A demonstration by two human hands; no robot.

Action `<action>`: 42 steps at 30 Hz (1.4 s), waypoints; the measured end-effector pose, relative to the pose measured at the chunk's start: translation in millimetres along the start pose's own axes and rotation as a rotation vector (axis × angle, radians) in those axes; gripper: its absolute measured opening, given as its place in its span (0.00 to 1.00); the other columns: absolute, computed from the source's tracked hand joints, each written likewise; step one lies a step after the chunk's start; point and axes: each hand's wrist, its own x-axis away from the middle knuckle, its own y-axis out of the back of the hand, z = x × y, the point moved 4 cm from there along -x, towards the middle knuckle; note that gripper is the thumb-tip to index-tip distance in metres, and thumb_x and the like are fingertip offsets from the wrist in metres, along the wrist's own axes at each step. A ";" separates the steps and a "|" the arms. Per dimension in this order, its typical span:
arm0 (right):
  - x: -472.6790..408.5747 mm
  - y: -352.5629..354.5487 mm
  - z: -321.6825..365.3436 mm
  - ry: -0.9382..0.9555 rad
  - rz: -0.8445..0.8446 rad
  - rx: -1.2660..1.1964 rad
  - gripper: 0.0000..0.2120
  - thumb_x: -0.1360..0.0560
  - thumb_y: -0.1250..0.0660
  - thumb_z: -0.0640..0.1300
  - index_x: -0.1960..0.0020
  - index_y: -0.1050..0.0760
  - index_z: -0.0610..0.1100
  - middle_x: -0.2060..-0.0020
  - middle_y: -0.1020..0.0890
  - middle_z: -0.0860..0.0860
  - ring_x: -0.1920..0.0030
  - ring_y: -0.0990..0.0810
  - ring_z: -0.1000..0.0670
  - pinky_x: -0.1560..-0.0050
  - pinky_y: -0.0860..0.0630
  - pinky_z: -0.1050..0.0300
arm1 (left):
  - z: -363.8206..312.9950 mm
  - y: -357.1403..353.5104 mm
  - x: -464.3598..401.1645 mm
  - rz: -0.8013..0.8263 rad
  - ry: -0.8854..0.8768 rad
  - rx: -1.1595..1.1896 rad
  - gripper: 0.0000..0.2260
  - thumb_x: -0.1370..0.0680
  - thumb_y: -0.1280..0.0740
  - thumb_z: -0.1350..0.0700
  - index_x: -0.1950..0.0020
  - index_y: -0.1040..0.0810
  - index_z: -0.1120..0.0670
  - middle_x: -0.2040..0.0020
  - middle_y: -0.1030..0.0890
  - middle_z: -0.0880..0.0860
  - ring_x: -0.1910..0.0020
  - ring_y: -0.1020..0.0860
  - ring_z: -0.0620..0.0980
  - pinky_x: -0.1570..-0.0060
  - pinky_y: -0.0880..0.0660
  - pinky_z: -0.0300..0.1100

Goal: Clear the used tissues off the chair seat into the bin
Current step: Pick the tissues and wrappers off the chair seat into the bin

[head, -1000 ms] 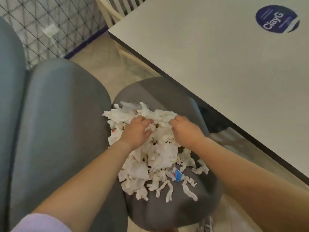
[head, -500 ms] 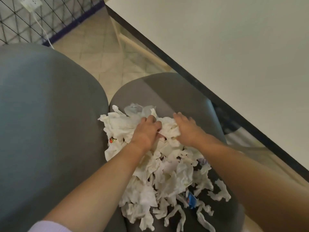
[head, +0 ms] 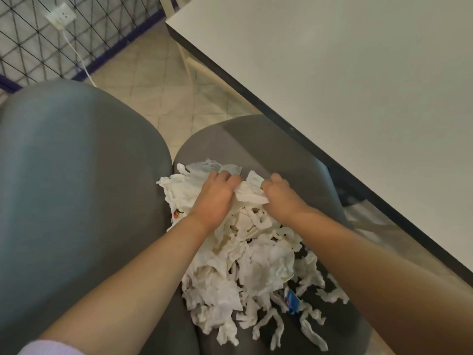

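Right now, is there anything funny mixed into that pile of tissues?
Yes. Among the white tissues on the chair seat lies a small blue wrapper near the front right edge, and a scrap with a red print at the left edge. Both hands grip tissues at the far end.

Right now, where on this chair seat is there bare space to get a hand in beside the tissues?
Bare grey seat shows at the far end, between the tissue pile and the table edge. The near right corner holds only loose strips. The middle is crowded, with the left hand and right hand gripping tissues, and the pile reaches the left edge.
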 end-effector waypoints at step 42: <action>294.3 59.7 -88.2 -0.018 -0.161 -0.516 0.10 0.24 0.41 0.38 0.52 0.23 0.33 0.56 0.19 0.40 0.54 0.22 0.42 0.54 0.25 0.52 | -248.6 4.1 140.4 0.343 0.508 1.142 0.03 0.21 0.37 0.51 0.53 0.26 0.49 0.59 0.20 0.48 0.67 0.22 0.44 0.63 0.25 0.38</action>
